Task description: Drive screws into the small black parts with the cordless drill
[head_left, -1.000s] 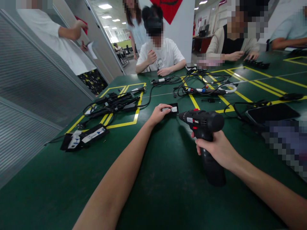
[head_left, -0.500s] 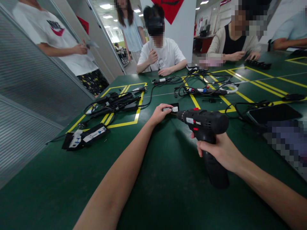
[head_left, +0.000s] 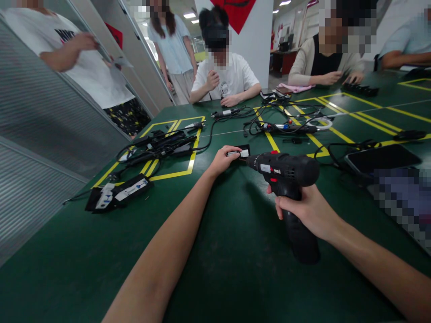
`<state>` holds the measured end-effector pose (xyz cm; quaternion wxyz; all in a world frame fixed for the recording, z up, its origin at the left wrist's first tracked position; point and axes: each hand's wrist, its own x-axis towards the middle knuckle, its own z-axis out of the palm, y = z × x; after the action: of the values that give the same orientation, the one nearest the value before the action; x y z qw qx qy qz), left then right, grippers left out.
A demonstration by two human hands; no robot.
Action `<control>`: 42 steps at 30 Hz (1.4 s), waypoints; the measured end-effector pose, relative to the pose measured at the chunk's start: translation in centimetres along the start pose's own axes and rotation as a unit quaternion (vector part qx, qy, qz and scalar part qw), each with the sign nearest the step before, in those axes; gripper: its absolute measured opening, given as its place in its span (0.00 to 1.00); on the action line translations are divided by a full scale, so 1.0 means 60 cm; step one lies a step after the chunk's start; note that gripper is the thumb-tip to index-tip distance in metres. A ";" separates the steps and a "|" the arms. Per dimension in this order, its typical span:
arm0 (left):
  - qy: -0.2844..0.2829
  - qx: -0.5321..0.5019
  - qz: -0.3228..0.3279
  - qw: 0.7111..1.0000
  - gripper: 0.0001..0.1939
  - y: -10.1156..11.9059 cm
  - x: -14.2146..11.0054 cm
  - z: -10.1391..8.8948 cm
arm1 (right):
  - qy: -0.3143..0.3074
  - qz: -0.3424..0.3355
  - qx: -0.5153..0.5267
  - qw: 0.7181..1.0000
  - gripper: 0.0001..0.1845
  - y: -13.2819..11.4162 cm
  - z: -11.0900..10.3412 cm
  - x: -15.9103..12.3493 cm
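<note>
In my right hand [head_left: 308,207] is a black cordless drill [head_left: 286,168] with red switches, fingers wrapped round its grip. It points left and away from me, its chuck close to my left fingertips. My left hand [head_left: 224,159] rests on the green table [head_left: 215,251] and pinches a small black part with a white piece [head_left: 244,153] on it. The drill's tip is at the near edge of this part; whether they touch I cannot tell. My fingers partly cover the part.
Two black pouch-like items with white labels [head_left: 133,187] lie left. Black cables and adapters [head_left: 161,146] sit inside yellow tape marks; more cables [head_left: 289,127] lie beyond the drill. A dark phone-like slab [head_left: 382,159] is at right. A person in a headset [head_left: 230,80] sits opposite, others around.
My hands, the drill and the small part hold nearly the same place. The standing person at left has raised a forearm across the chest. The view has shifted slightly.
</note>
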<state>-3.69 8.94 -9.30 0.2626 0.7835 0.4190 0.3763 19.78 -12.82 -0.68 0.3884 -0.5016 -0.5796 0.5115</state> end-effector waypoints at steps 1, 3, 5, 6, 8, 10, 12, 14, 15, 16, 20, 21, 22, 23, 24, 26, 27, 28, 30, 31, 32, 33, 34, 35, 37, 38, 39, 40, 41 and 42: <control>0.000 -0.001 -0.001 1.000 0.15 0.000 0.000 0.000 | 0.002 0.000 0.001 1.000 0.11 0.000 0.000 -0.001; 0.000 -0.003 -0.002 1.000 0.15 0.000 0.000 0.000 | 0.000 0.002 0.002 1.000 0.12 0.001 0.000 -0.002; 0.001 -0.006 -0.003 1.000 0.15 0.001 0.001 0.000 | -0.002 0.005 0.001 1.000 0.13 0.002 0.000 -0.003; 0.001 -0.006 -0.002 1.000 0.15 0.001 0.001 0.000 | -0.002 0.006 0.001 1.000 0.13 0.002 0.001 -0.003; 0.001 -0.006 0.001 1.000 0.15 0.001 0.001 0.000 | 0.000 0.010 0.000 1.000 0.13 0.002 0.001 -0.002; 0.000 -0.005 0.004 1.000 0.15 0.001 0.002 0.000 | 0.003 0.009 0.002 1.000 0.13 0.002 0.001 -0.001; -0.002 -0.005 0.003 1.000 0.14 0.000 0.002 -0.001 | 0.001 0.006 0.002 1.000 0.12 0.002 0.002 -0.001; -0.002 -0.005 0.000 1.000 0.15 0.001 0.002 -0.001 | -0.001 0.002 -0.001 1.000 0.11 0.002 0.002 -0.001; -0.002 -0.004 -0.001 1.000 0.15 0.001 0.001 -0.001 | -0.002 -0.001 -0.005 1.000 0.11 0.002 0.002 -0.001; -0.002 -0.002 -0.002 1.000 0.15 0.002 0.001 -0.001 | -0.001 -0.005 -0.011 1.000 0.11 0.002 0.002 -0.001; -0.001 0.004 -0.003 1.000 0.15 0.004 0.000 0.000 | 0.005 -0.013 -0.030 0.999 0.10 0.004 0.002 -0.002; -0.001 0.007 -0.004 1.000 0.15 0.005 0.000 0.000 | 0.005 -0.011 -0.030 0.999 0.10 0.004 0.002 -0.002; -0.001 0.010 -0.006 1.000 0.15 0.005 0.000 0.000 | 0.004 -0.009 -0.027 1.000 0.11 0.004 0.002 -0.002; -0.002 0.012 -0.007 1.000 0.15 0.005 0.000 0.000 | 0.002 -0.008 -0.023 1.000 0.11 0.004 0.001 -0.002; -0.002 0.014 -0.007 1.000 0.15 0.006 0.000 -0.001 | 0.000 -0.006 -0.019 1.000 0.12 0.003 0.001 -0.002; -0.004 0.013 -0.004 1.000 0.15 0.007 -0.001 -0.001 | -0.002 -0.005 -0.013 1.000 0.13 0.001 0.001 -0.003; -0.004 0.012 -0.002 1.000 0.15 0.007 -0.001 -0.001 | -0.003 -0.005 -0.012 1.000 0.12 0.000 0.001 -0.003; -0.004 0.011 -0.001 1.000 0.15 0.007 -0.001 -0.002 | -0.004 -0.005 -0.013 1.000 0.12 -0.002 0.001 -0.003; -0.004 0.011 -0.005 1.000 0.15 0.008 -0.001 -0.002 | -0.005 -0.004 -0.017 1.000 0.12 -0.003 0.002 -0.003; -0.004 0.012 -0.008 1.000 0.15 0.009 -0.001 -0.002 | -0.004 -0.003 -0.020 1.000 0.11 -0.004 0.002 -0.004; -0.005 0.012 -0.011 1.000 0.15 0.009 -0.001 -0.001 | -0.003 -0.003 -0.022 1.000 0.11 -0.004 0.003 -0.004; -0.005 0.012 -0.012 1.000 0.15 0.009 -0.001 -0.001 | 0.000 -0.002 -0.024 1.000 0.11 -0.004 0.003 -0.004; -0.005 0.012 -0.013 1.000 0.15 0.009 -0.001 -0.001 | 0.001 -0.002 -0.024 1.000 0.11 -0.004 0.004 -0.004; -0.004 0.011 -0.012 1.000 0.15 0.008 -0.001 -0.001 | 0.002 -0.002 -0.023 1.000 0.11 -0.004 0.004 -0.005; -0.004 0.009 -0.009 1.000 0.15 0.007 0.000 0.000 | 0.001 -0.001 -0.022 1.000 0.11 -0.004 0.004 -0.005; -0.004 0.008 -0.007 1.000 0.15 0.006 0.000 0.000 | 0.001 0.001 -0.023 1.000 0.10 -0.004 0.003 -0.005; -0.003 0.007 -0.005 1.000 0.15 0.005 0.000 0.000 | 0.002 0.002 -0.024 1.000 0.10 -0.004 0.003 -0.005; -0.003 0.007 -0.004 1.000 0.15 0.005 0.000 0.000 | 0.001 0.003 -0.025 1.000 0.10 -0.004 0.003 -0.005; -0.003 0.007 -0.003 1.000 0.15 0.005 0.000 0.000 | 0.002 0.003 -0.025 1.000 0.10 -0.004 0.004 -0.005; -0.003 0.007 -0.002 1.000 0.15 0.005 0.000 -0.001 | 0.002 0.002 -0.024 1.000 0.10 -0.004 0.004 -0.004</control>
<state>-3.59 8.79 -9.07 0.2595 0.7853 0.4224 0.3707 19.56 -13.13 -0.49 0.3762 -0.5129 -0.5899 0.4974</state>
